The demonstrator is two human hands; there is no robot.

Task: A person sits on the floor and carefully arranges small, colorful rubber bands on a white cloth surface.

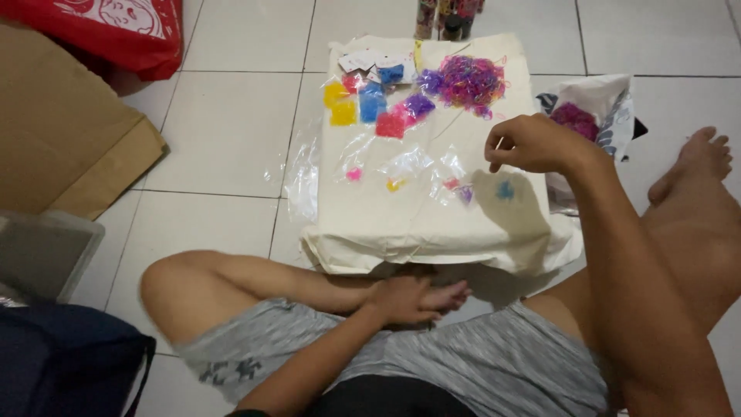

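Single head view, steeply downward, near, over lap and floor (231, 131).

White tiled floor (231, 131) — cream cloth bag (432, 224), brown cardboard (62, 139), red bag (116, 31), grey lidded box (38, 255).

White tiled floor (231, 131) with dark grout lines, flat brown cardboard (62, 131) at left, red bag (116, 31) upper left, grey plastic lid (38, 251) at left edge, dark blue bag (62, 359) lower left, even light

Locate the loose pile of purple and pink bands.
The pile of bands lies at the cloth's far right corner, beyond the right hand.
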